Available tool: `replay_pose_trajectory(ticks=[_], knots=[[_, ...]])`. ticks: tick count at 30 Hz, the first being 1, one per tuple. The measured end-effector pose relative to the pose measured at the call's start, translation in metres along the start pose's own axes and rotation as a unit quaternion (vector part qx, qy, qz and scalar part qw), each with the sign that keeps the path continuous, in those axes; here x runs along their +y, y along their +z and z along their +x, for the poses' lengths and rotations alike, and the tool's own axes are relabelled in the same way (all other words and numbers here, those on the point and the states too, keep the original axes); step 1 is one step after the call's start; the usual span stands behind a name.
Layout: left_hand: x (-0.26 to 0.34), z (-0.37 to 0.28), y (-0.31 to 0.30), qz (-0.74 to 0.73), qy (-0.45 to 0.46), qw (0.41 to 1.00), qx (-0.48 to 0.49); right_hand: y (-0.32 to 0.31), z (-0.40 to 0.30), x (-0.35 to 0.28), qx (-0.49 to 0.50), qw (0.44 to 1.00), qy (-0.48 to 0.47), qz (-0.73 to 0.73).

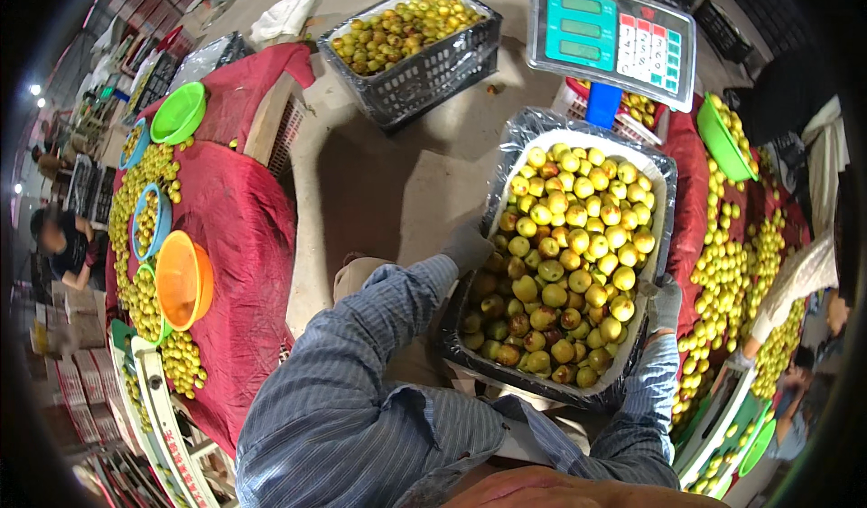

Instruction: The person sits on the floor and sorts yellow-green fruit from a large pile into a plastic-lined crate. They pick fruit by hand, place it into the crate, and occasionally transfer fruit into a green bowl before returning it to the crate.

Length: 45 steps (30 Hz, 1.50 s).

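A black plastic crate (669, 200), lined with white and wrapped in clear film, is in front of me, filled with yellow-green and russet jujubes (569, 237). My left hand (469, 245), in a grey glove, grips its left side. On the opposite side, my grey-gloved right hand (664, 303) holds the rim, its fingers partly hidden by the crate. Just beyond the crate's far end rises the blue post (601, 105) of a digital price scale. Its display and keypad panel (613, 40) faces me. What supports the crate from below is hidden.
Another film-wrapped crate (433, 78) of jujubes stands on the concrete floor ahead. Red-cloth tables flank me: the left (250, 237) bears loose fruit and an orange basin (184, 281); the right bears fruit and a green basin (723, 139). Another person's sleeved arm (796, 284) reaches in at right.
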<state>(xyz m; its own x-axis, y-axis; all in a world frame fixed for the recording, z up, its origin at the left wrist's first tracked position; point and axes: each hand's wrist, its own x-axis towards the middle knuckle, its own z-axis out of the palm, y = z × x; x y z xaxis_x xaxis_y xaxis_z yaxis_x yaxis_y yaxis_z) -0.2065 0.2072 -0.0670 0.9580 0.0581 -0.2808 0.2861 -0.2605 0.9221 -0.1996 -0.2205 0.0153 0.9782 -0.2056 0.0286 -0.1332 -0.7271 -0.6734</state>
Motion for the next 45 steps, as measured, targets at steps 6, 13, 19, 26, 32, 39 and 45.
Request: replay_pose_trajectory(ticks=[6, 13, 19, 26, 32, 39, 45], knots=[[0.077, -0.051, -0.028, 0.017, -0.03, 0.999, -0.009, -0.016, -0.051, -0.032, -0.029, 0.991, 0.053, 0.122], [0.035, -0.062, -0.018, -0.055, 0.096, 0.994, -0.015, -0.027, -0.082, -0.042, -0.017, 0.99, 0.081, 0.111], [0.022, -0.061, -0.041, 0.128, 0.019, 0.991, 0.018, -0.021, -0.069, -0.069, -0.04, 0.995, 0.048, 0.075], [0.006, -0.075, -0.089, 0.052, -0.088, 0.991, 0.086, 0.051, -0.012, -0.083, -0.099, 0.994, -0.01, 0.037], [-0.031, -0.096, -0.154, 0.06, -0.14, 0.974, 0.17, 0.126, 0.02, -0.179, -0.18, 0.979, -0.09, -0.024], [-0.051, -0.096, -0.227, 0.025, -0.234, 0.94, 0.246, 0.267, 0.071, -0.21, -0.316, 0.944, -0.095, -0.009], [-0.07, -0.046, -0.258, 0.112, -0.283, 0.911, 0.277, 0.372, 0.088, -0.174, -0.316, 0.944, -0.043, 0.087]])
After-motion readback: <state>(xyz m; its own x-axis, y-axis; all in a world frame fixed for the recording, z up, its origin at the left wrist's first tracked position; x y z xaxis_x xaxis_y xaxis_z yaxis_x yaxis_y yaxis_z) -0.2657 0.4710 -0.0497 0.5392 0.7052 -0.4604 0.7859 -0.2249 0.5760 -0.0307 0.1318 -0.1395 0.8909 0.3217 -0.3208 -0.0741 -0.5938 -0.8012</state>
